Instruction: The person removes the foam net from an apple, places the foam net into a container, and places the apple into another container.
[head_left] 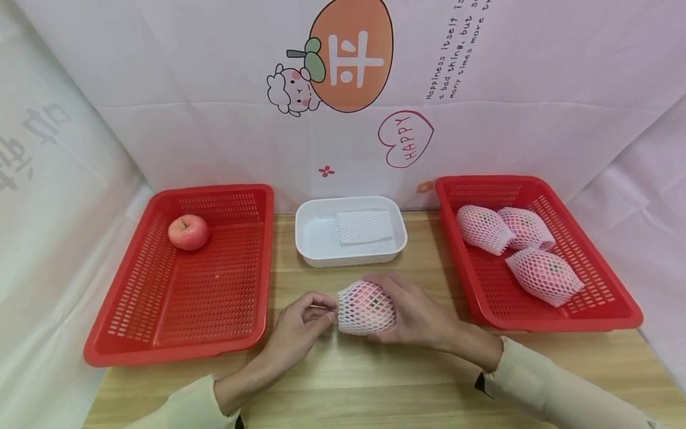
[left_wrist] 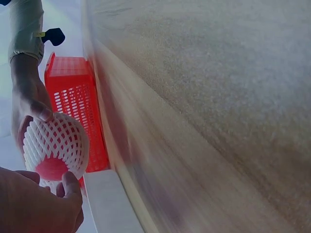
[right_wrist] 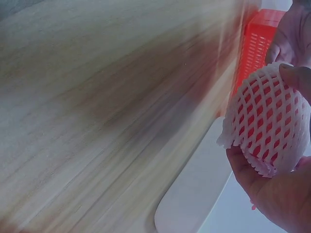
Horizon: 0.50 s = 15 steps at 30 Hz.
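While your right hand (head_left: 407, 310) curls wide around the apple (left_wrist: 51, 169) between both hands and your left hand (head_left: 301, 322), nearly closed, pinches its net's (head_left: 354, 310) edge, a hard tug could tear that edge or pull the apple loose.

Netted apple (head_left: 366, 310), largely covered, with hands partly out of sight
Foam mesh (head_left: 351, 322) masks most of the apple's skin, and its sticker (head_left: 376, 302) is too small to read; the right hand (head_left: 415, 313) has some fingers hidden behind the apple, while the left hand (head_left: 302, 325) perhaps pinches the mesh, the contact being unclear; the top edge crops the orange print (head_left: 351, 53), the bottom edge both sleeves (head_left: 190, 405)
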Available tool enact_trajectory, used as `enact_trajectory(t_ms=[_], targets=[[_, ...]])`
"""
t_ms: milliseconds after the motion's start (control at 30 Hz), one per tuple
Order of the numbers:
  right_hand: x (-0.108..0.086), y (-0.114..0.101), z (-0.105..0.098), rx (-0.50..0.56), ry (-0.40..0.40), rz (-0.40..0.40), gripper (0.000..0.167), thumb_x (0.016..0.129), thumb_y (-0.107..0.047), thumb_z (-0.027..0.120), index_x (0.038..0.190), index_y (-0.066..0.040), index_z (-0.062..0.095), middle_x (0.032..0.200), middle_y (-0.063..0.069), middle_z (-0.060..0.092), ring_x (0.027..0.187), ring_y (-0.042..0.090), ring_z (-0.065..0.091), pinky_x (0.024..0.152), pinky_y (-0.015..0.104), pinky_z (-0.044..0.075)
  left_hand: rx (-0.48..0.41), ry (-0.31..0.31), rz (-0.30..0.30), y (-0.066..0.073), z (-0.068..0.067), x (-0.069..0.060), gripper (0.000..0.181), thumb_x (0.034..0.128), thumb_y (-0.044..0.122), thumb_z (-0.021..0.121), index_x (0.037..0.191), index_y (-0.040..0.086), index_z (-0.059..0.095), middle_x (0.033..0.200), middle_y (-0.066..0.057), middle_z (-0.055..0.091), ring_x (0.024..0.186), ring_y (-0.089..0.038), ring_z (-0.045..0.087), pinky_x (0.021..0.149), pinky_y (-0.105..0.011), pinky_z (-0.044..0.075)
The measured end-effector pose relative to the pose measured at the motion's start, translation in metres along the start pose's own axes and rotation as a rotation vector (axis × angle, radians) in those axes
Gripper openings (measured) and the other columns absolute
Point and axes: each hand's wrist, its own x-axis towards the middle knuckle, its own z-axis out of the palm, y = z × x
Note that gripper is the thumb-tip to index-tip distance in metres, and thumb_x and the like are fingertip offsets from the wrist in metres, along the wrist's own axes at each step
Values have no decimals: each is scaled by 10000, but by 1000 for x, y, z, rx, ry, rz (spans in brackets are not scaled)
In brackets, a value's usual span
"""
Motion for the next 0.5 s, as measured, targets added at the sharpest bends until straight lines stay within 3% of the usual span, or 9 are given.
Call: enact_trajectory(t_ms=[267, 500], targets=[[2, -3, 2, 24, -2, -10, 957, 666, -309, 1017, 1460, -96, 527, 1336, 70, 645, 1159, 213, 682, 952, 408, 613, -14, -16, 27, 1, 3, -1, 242, 940, 13, 726, 1181, -2, 714, 1185, -131, 741, 1109, -255, 722, 958, -255, 584], [3, -4, 3, 38, -4, -36, 944, 673, -286, 1015, 1457, -82, 531, 1338, 58, 642, 1181, 208, 671, 966, 419, 609, -36, -47, 28, 1, 4, 0, 438, 909, 75, 809, 1309, -39, 671, 1255, -188, 724, 1191, -327, 697, 980, -304, 591]])
